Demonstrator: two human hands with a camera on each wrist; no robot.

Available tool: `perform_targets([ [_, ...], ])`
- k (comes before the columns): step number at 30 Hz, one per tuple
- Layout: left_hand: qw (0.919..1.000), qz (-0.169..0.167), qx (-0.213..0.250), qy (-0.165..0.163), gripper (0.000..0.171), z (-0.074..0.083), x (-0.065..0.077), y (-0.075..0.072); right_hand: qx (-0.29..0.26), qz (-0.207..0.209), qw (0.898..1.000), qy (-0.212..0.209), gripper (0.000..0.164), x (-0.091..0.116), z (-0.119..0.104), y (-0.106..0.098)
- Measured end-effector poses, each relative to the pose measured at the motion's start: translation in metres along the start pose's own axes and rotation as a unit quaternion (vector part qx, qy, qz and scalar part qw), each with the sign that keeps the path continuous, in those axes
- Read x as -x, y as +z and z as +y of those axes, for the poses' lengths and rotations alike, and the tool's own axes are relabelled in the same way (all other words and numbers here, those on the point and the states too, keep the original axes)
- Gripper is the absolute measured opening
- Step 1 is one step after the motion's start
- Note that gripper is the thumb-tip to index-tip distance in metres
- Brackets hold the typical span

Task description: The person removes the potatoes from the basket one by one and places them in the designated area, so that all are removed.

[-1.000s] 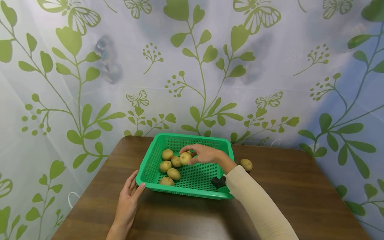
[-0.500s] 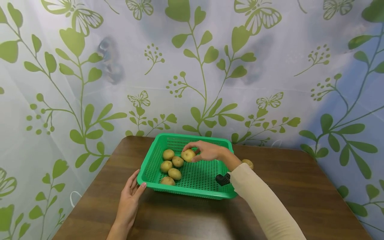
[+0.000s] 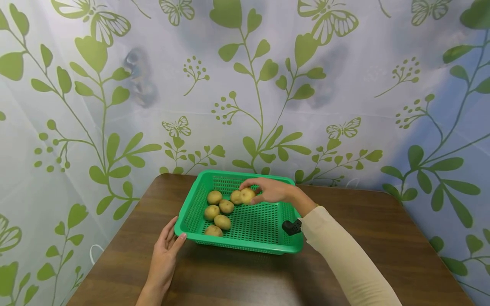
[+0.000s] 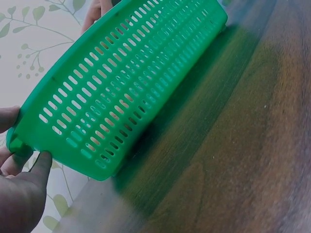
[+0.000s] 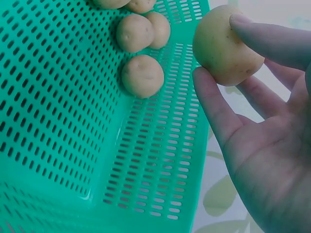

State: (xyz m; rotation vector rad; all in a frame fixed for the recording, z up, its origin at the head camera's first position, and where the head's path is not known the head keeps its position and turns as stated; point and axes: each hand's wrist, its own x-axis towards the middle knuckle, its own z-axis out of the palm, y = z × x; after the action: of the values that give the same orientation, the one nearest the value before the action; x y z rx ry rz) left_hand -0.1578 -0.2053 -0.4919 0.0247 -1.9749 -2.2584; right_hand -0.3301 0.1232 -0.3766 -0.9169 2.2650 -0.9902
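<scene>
A green perforated plastic basket (image 3: pixel 245 245) stands on the table with several potatoes, such as this potato (image 3: pixel 222 222), grouped at its left side. My right hand (image 3: pixel 269 191) pinches one yellow-brown potato (image 3: pixel 247 195) between thumb and fingers, above the basket floor. In the right wrist view that held potato (image 5: pixel 226 46) appears whole, apart from the potatoes lying below. My left hand (image 3: pixel 165 250) grips the basket's front left corner. Seen from the left wrist, its thumb (image 4: pixel 7 118) lies at the rim and its fingers curl below.
A brown wooden table (image 3: pixel 229 280) extends around the basket. Behind it hangs a white curtain (image 3: pixel 191 97) with green leaves and butterflies. A black device (image 3: pixel 292 227) sits at my right wrist.
My right hand has shifted right with its potato, uncovering another potato behind it. The potato on the table right of the basket is now hidden behind my right forearm. The left hand keeps its grip.
</scene>
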Motion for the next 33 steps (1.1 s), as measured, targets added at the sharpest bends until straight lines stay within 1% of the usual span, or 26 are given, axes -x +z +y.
perform_targets([
  [5,1.0000,0.001,-0.001,0.000,0.065,0.001,0.000,0.000,0.016,0.007,1.000,0.006,0.047,0.007,-0.001,-0.006],
  [13,1.0000,-0.004,-0.002,-0.001,0.066,-0.001,-0.002,0.002,0.011,0.012,1.000,0.012,0.046,0.021,0.004,-0.016],
  [19,0.9999,-0.010,0.000,0.005,0.065,-0.005,-0.005,0.006,0.035,0.021,0.999,0.022,0.046,0.036,0.006,-0.024],
  [22,1.0000,-0.007,0.004,0.005,0.065,-0.007,-0.005,0.007,0.040,0.015,0.999,0.020,0.046,0.041,0.008,-0.027],
  [27,0.9999,-0.004,0.010,0.009,0.064,-0.008,-0.005,0.006,0.041,0.011,0.999,0.020,0.047,0.048,0.011,-0.032],
  [29,0.9999,-0.008,0.005,0.012,0.065,-0.007,-0.005,0.005,0.038,0.012,0.999,0.021,0.047,0.050,0.012,-0.033],
  [33,0.9999,0.002,-0.009,0.013,0.064,-0.005,-0.001,0.000,0.036,0.007,0.999,0.010,0.047,0.051,0.014,-0.034],
])
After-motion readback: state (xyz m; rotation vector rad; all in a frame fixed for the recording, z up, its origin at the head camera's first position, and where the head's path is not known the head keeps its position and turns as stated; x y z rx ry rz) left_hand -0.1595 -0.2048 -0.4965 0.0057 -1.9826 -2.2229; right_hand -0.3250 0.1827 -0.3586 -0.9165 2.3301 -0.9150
